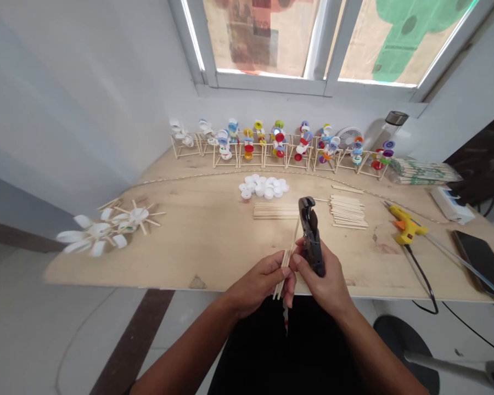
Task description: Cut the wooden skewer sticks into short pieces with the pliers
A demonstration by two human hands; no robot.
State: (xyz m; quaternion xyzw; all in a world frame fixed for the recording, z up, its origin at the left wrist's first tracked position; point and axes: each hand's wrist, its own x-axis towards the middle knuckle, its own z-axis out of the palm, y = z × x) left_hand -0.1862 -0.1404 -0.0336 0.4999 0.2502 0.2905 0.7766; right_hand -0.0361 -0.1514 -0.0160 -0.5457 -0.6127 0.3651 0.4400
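1. The left hand (257,282) is holding a small bundle of thin wooden sticks (283,271); its fingers (276,274) are pinching them, with the thumb lying across the front.
2. The bundle is running through the left fingers at a slant, its upper ends showing above them and its lower ends poking out below the thumb.
3. The right hand (329,282) is gripping a black hand tool (310,236) upright against its palm, its head pointing toward the window (267,38).
4. The right thumb and fingertips are meeting the left hand beside the bundle, and one longer stick (295,236) is rising from between the hands, just left of the tool; which fingers are pinching it, I cannot tell.
5. On the table (214,247), a row of sticks (275,211) is lying beyond the hands, white bottle caps (263,186) are sitting behind it, and a pile of short sticks (348,211) is resting to its right.
6. Farther right, a yellow glue gun (407,224) is lying near a dark phone (480,260).
7. Stick frames with colored caps (278,145) are standing along the wall, and two stick-and-cap wheels (96,230) are resting at the far left.
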